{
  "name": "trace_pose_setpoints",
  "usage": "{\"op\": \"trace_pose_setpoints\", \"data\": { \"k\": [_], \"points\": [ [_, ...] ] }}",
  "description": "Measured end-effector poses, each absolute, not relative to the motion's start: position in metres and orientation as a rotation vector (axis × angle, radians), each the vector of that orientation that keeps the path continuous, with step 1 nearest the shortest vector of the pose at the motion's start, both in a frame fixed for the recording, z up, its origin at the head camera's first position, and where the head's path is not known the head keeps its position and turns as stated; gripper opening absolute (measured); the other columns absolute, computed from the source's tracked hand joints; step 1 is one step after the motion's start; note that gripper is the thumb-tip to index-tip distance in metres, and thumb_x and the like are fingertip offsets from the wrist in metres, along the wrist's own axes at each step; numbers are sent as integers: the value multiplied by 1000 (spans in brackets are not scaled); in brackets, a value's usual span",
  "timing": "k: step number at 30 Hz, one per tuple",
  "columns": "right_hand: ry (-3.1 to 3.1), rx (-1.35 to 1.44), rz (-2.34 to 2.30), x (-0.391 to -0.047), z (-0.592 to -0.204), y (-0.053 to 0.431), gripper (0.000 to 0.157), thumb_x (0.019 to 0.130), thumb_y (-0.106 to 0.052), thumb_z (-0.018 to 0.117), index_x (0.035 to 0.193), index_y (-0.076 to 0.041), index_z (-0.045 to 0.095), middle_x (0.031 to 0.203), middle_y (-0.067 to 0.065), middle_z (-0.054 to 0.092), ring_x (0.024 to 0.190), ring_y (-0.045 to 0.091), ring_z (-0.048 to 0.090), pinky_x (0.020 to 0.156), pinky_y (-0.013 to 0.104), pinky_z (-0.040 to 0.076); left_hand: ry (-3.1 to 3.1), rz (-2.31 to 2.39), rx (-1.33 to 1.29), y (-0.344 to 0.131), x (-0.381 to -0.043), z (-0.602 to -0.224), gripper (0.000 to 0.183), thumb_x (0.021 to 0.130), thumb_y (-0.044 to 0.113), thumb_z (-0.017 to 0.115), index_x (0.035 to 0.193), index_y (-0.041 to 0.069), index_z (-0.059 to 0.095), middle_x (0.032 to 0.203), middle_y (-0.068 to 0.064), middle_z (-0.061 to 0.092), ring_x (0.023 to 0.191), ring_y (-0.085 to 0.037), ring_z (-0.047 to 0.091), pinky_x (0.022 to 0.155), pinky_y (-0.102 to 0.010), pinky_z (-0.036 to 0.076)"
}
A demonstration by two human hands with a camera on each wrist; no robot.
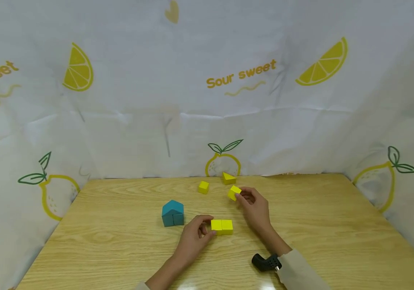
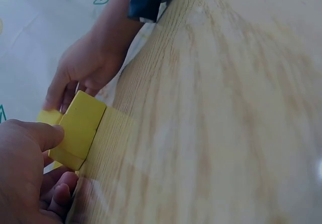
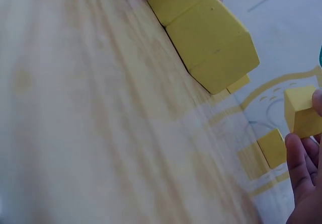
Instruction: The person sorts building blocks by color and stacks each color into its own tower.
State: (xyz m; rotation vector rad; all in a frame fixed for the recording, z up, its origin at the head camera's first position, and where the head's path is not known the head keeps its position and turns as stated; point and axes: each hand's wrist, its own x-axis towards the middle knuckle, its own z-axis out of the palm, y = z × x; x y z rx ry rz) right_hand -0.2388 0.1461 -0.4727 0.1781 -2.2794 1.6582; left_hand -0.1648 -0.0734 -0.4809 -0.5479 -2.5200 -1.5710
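Two yellow cubes [image 1: 222, 227] stand side by side on the table, their faces together. My left hand [image 1: 193, 238] pinches the left end of this pair, thumb at the near side and index finger at the far side. In the left wrist view its thumb [image 2: 50, 136] lies against the yellow face. Farther back and to the right, my right hand [image 1: 258, 209] holds another yellow cube [image 1: 233, 193] between thumb and fingers, tilted. That cube [image 3: 301, 110] also shows at the edge of the right wrist view, above the fingertips.
Behind the hands stand a loose yellow cube [image 1: 203, 187] and a yellow triangular block [image 1: 229, 178], near the table's back edge. A house shape of blue blocks [image 1: 172, 213] is left of the left hand. A white lemon-printed sheet [image 1: 138, 137] hangs behind the wooden table [image 1: 120, 249].
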Motion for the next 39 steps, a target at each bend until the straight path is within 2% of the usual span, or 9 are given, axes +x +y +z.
{"op": "trace_pose_setpoints", "data": {
  "k": [11, 18, 23, 31, 39],
  "points": [
    [-2259, 485, 1614, -211, -469, 148, 22, 90, -17, 69, 112, -13, 65, 97, 0, 64, 87, 16, 60, 73, 28, 52, -2500, -1565, -562, -73, -165, -482, 34, 91, 21, 69, 121, 7, 60, 107, 1, 60, 73, -10, 49, 61, -23, 43],
    [-2271, 692, 1571, -191, -442, 140, 21, 87, 1, 67, 108, 0, 65, 92, 8, 63, 82, 19, 57, 69, 31, 50, -2493, -1574, -567, -73, -165, -481, 35, 89, 19, 70, 121, 7, 60, 106, 0, 60, 71, -10, 49, 60, -23, 43],
    [-2261, 813, 1553, -188, -437, 137, 21, 86, 3, 68, 107, 1, 64, 91, 10, 61, 81, 19, 56, 67, 31, 49, -2482, -1581, -576, -74, -166, -479, 37, 88, 15, 72, 122, 7, 60, 106, 0, 60, 71, -10, 50, 59, -23, 43],
    [-2303, 921, 1498, -186, -436, 132, 23, 84, 2, 71, 106, 0, 64, 94, 12, 62, 83, 34, 55, 69, 40, 48, -2472, -1578, -565, -74, -165, -477, 38, 87, 13, 73, 122, 13, 60, 107, 2, 59, 72, -9, 51, 59, -22, 45],
    [-2352, 942, 1480, -185, -436, 132, 23, 83, -3, 74, 105, -4, 66, 98, 8, 63, 85, 32, 57, 72, 40, 47, -2455, -1621, -575, -74, -165, -478, 38, 86, 13, 73, 122, 13, 60, 109, 1, 59, 73, -12, 52, 59, -22, 44]
  ]
}}
